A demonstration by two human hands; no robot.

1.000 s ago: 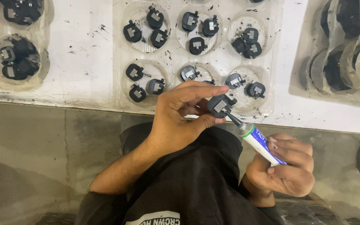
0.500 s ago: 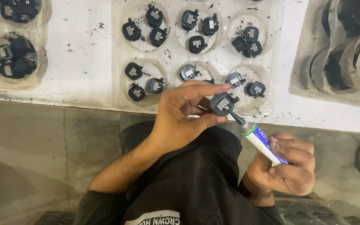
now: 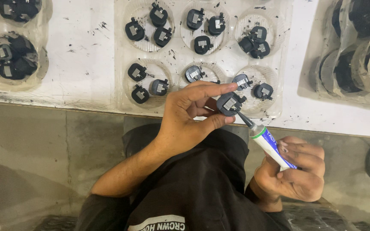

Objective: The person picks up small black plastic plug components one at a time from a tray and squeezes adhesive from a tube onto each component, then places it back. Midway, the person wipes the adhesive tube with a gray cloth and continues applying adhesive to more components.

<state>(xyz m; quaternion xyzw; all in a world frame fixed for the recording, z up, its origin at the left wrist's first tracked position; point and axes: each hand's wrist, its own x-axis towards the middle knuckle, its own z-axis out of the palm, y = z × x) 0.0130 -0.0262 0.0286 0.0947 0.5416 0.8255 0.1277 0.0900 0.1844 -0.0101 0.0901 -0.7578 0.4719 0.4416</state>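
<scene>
At the surface edge, part: a small black part [image 3: 229, 104] is pinched between thumb and fingers of the left hand [image 3: 189, 117], held up over the lap, just below the clear tray
Tube: a small tube [image 3: 270, 145], white with a green collar and a blue band, lies in the right hand [image 3: 296, 171]; its dark nozzle tip touches the part's right side
Hands: left clamped on the part, forefinger stretched out over it; right curled closed round the tube's lower end; the two are apart, joined only through nozzle and part
Progress: by my reading, this part is mid-treatment, the tip on it right now; I cannot tell which parts in the tray are done, since they all look alike from here
Tray: a clear moulded tray [image 3: 174, 55] on the white surface [image 3: 86, 51] has round wells in two rows; each well holds a few black parts with silvery squares on top, lying loose and at odd angles
Left packs: more clear wells [image 3: 16, 64] at the far left hold darker, heaped parts, well apart from the hands
Right packs: stacked clear trays [image 3: 356, 51] at the far right hold larger black round pieces, partly cut off by the edge
Labels: the only print is on the tube's blue band and white lettering on the black shirt [image 3: 193, 188]; no signs show
Marks: black specks and smears dot the surface between the trays
</scene>
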